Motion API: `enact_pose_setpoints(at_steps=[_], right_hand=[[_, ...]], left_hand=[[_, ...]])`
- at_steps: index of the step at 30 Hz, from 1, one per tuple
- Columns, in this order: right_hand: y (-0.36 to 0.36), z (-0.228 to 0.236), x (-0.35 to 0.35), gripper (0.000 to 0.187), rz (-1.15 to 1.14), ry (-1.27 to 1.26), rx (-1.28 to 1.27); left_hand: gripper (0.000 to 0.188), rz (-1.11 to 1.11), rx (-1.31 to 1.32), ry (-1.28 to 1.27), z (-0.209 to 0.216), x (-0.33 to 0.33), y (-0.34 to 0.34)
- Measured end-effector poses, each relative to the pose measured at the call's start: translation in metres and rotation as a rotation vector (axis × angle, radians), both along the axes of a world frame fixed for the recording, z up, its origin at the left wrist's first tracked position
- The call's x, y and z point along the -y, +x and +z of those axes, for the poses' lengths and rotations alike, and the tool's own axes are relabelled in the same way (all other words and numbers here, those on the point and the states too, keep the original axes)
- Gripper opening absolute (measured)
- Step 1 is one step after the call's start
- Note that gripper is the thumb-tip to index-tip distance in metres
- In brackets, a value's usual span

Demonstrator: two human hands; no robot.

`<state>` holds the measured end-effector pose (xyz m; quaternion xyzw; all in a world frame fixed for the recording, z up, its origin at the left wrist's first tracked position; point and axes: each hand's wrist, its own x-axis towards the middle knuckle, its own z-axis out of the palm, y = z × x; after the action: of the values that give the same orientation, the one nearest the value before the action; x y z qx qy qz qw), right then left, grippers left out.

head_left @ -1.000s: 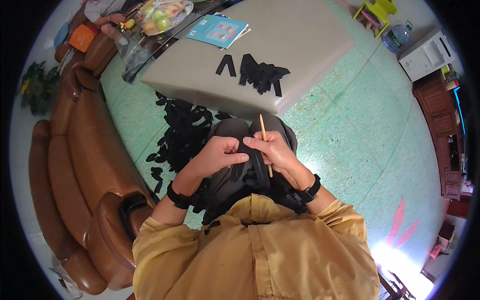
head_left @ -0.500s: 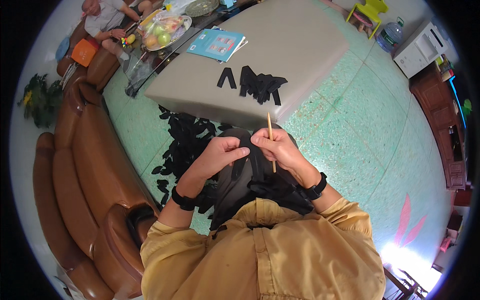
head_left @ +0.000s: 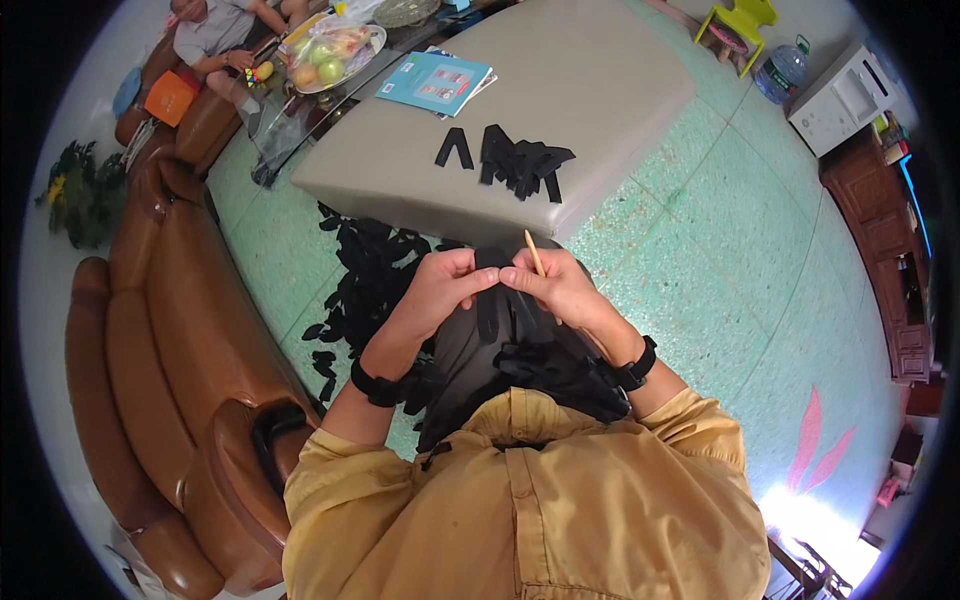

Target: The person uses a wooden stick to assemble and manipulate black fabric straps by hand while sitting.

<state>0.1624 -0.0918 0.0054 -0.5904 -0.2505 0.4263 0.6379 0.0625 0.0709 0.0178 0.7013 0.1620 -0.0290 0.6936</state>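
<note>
Above my lap, a black fabric strip (head_left: 491,260) is folded over with its two ends hanging down. My left hand (head_left: 442,285) is closed, pinching the strip's left side between thumb and fingers. From the other side my right hand (head_left: 562,287) pinches the same strip, its thumb tip close to the left one. A pointed wooden stick (head_left: 534,252) is also gripped in my right hand, tilted with its tip up and away from me; the hand covers its middle. More black strips (head_left: 535,358) rest on my dark trousers.
A beige padded bench (head_left: 590,90) ahead carries black folded strips (head_left: 522,165) and blue-covered books (head_left: 435,82). Many black pieces (head_left: 365,260) litter the green floor at left. A brown leather sofa (head_left: 215,330) stands left. Far left, another person (head_left: 215,40) sits near a fruit plate (head_left: 335,65).
My right hand has come in against the strip and now pinches it beside my left thumb. The wooden stick has gone from nearly upright to tilted, its tip leaning left.
</note>
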Motion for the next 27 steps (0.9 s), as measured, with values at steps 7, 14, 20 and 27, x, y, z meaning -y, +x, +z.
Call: enact_pose_setpoints(at_steps=[7,14,20,27], right_hand=[[0.002,-0.005,0.003,0.028,0.002,-0.078,-0.055],[0.004,-0.011,0.001,0.03,-0.081,-0.11,0.111],[0.007,-0.016,-0.011,0.036,-0.17,-0.049,0.23],[0.002,-0.012,-0.008,0.033,-0.245,-0.104,0.199]], left_hand=[[0.017,0.008,0.01,-0.046,-0.013,-0.003,-0.001],[0.014,-0.181,-0.262,-0.214,-0.008,-0.002,-0.015],[0.009,-0.096,-0.135,-0.33,-0.013,0.008,-0.013],[0.008,-0.15,-0.066,-0.226,-0.023,0.012,-0.022]])
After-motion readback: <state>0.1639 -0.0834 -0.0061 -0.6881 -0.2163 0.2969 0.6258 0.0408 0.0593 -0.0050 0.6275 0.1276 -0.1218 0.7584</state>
